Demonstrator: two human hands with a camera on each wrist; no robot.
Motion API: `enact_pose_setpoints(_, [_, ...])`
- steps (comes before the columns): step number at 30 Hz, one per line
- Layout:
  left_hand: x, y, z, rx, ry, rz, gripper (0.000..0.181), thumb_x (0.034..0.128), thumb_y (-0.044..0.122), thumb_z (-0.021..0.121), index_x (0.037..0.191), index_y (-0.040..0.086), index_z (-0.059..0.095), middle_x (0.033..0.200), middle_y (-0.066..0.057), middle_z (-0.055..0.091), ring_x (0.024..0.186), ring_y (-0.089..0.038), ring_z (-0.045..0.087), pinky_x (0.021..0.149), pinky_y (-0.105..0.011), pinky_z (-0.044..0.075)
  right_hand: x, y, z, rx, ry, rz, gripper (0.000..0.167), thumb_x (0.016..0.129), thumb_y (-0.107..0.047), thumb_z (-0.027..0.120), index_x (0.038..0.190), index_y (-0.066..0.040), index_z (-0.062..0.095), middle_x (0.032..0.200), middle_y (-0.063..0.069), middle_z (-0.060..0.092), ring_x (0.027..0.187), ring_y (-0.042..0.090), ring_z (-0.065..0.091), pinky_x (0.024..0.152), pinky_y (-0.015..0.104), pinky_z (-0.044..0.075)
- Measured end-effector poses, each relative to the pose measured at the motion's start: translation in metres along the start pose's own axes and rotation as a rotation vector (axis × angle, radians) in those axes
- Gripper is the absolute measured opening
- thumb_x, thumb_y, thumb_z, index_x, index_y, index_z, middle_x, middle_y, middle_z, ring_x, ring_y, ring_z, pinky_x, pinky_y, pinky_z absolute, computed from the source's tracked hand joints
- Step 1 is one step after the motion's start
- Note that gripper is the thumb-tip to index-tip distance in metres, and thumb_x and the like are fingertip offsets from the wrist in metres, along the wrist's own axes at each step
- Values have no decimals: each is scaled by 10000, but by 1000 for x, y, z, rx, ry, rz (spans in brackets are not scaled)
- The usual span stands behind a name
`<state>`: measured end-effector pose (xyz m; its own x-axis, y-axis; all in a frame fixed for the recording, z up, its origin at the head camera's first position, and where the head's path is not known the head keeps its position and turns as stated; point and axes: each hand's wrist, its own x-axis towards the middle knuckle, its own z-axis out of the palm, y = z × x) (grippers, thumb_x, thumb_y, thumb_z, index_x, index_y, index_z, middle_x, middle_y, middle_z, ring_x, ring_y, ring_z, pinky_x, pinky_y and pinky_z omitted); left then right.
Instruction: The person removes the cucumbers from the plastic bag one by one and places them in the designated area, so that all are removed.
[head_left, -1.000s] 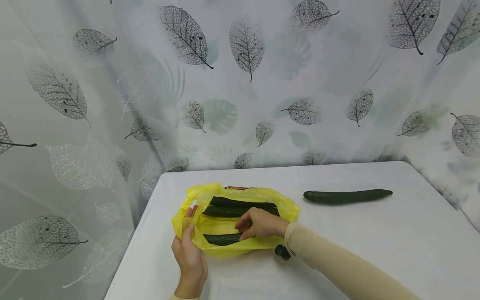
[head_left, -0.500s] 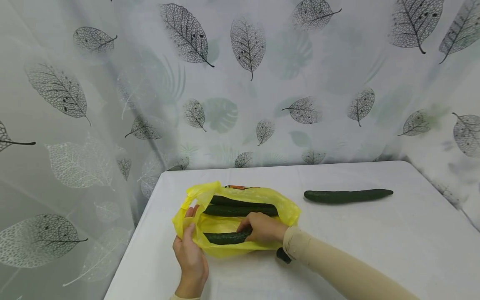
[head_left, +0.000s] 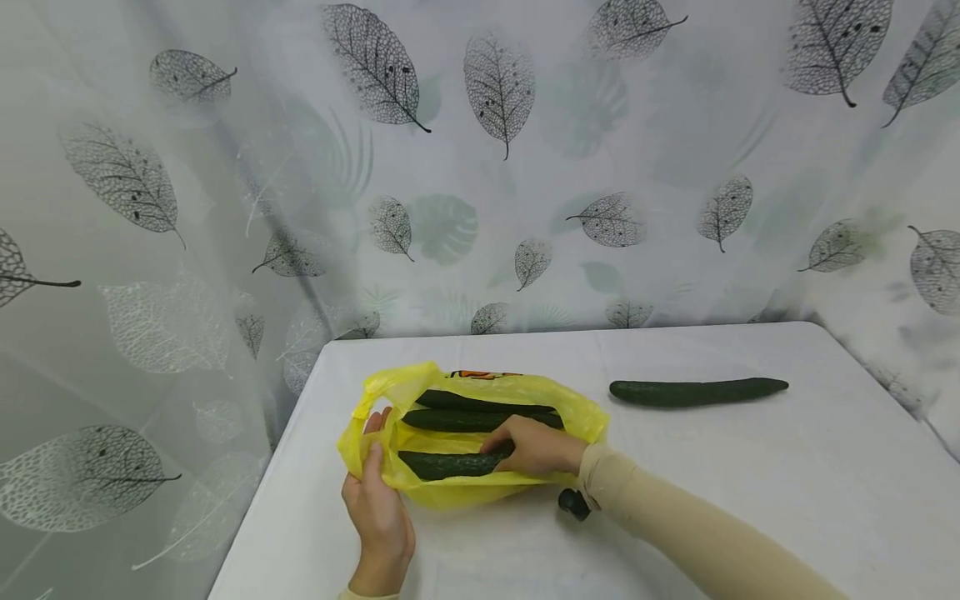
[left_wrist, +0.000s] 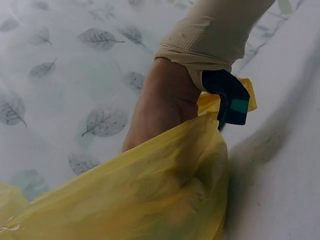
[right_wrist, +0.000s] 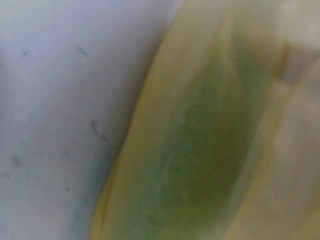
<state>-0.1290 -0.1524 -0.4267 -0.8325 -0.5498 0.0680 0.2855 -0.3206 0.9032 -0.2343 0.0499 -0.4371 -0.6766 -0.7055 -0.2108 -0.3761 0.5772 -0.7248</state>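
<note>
Near cucumber (head_left: 446,465) nudged a bit left | we had our right hand (head_left: 534,446) gripping it | left hand (head_left: 381,508) holding the yellow bag (head_left: 465,496) (lone cucumber (head_left: 697,392) sat outside)

Pale leaf-printed sheeting (head_left: 450,150) behind and along both sides of white table (head_left: 750,450); soft light.

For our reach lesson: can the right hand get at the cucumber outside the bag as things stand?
Probably not yet: the right hand holds a cucumber inside the yellow bag. Once free, it might: nothing stands between bag and loose cucumber.
</note>
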Motion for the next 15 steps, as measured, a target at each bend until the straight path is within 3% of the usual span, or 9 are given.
enact_pose_setpoints(9, [3,1,1,-17,10,32,432,1110,142,311,1486,-55,396,1506,-141,462,1416,-233,413,1131,-279,373,-10,5,-21,182,7,-30,354,908,-163,776,1252,-126,703,1245,-16,666,1168,226,597,976,419,512])
enact_pose_setpoints(15, [4,2,1,-13,8,35,446,1114,162,310,1496,-59,376,1529,-166,429,1422,-234,401,1138,-285,363,-16,7,-32,233,2,-71,397,906,-206,780,1288,-153,686,1291,-32,648,1238,222,564,1036,430,472])
